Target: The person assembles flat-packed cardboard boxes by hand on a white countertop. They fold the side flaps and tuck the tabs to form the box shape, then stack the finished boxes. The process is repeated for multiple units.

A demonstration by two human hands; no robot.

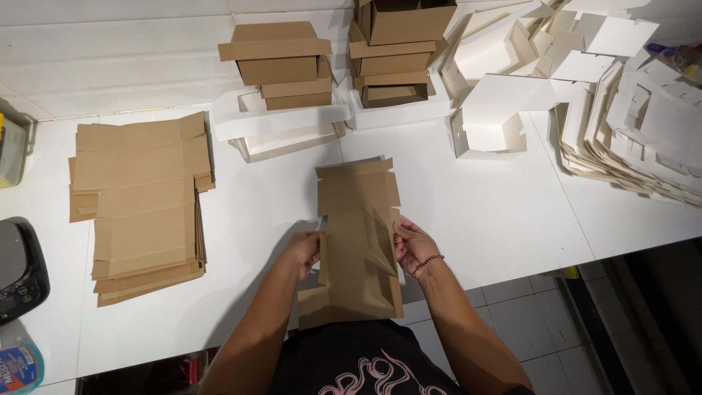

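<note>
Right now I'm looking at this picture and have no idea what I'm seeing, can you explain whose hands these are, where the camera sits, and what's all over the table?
There is no machine here. A person wears a camera on the head, so the single picture looks down over their own arms onto a white table.

Both hands hold one flat brown cardboard box blank by its side edges: the left hand on one side, the right hand, with a bead bracelet at the wrist, on the other. The blank's side flaps are partly bent up.

To the left lies a stack of flat brown blanks. At the back stand folded brown boxes, piled up. To the right are white folded boxes and a pile of flat white blanks. A dark device sits at the far left edge.
</note>
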